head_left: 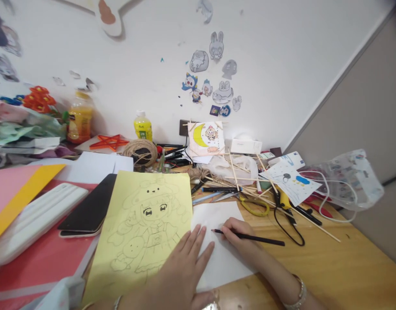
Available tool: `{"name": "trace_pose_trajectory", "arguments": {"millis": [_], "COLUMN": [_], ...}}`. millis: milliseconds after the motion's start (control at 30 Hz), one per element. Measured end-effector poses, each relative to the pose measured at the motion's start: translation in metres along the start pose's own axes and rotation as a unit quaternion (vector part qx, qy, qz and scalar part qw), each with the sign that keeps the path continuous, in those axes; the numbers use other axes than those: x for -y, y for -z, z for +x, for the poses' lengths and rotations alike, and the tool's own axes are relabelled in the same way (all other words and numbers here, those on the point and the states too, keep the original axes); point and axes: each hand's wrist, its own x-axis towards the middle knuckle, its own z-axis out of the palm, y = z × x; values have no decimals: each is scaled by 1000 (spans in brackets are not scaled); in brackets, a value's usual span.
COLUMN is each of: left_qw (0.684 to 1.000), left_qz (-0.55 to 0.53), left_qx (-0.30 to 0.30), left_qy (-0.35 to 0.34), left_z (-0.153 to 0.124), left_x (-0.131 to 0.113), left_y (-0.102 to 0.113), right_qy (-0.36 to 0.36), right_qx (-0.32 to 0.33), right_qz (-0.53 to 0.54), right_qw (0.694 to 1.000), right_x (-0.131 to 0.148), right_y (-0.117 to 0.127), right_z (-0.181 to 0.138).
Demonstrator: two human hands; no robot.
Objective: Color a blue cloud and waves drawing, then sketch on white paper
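Note:
A dark pencil (259, 237) is pinched in my right hand (238, 236), its tip at the white sheet of paper (221, 215). The sheet lies flat on the wooden table and I can make out no clear marks on it. My left hand (181, 269) is spread flat, fingers apart, across the white sheet's left side and the lower right of the yellow paper (104, 254). That yellow paper bears a line drawing of a big-eyed cartoon figure in a hat, holding a plush-like shape. My left hand covers part of the drawing's lower edge.
Left of the yellow paper lie a black phone (88, 206) and a white flat case (43, 221). Behind are a twine roll (140, 151), drink bottles (143, 125), pens and thin sticks. Yellow-handled scissors (256, 207) and a cable (290, 234) lie right.

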Motion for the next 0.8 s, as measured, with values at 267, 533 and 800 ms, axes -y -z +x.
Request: {"name": "trace_pose_trajectory", "arguments": {"millis": [267, 533, 800], "left_qw": [999, 999, 999], "left_qz": [-3, 2, -1], "left_qx": [-38, -30, -31], "left_qy": [-19, -21, -15], "left_z": [-3, -5, -4], "left_x": [5, 1, 1], "left_y": [-9, -3, -3], "right_qy": [-1, -12, 0], "right_qx": [-9, -12, -17], "right_qz": [13, 19, 12], "right_qw": [1000, 1000, 1000], "right_x": [-2, -2, -4], "right_y": [0, -1, -2], "right_z": [0, -2, -1]}}
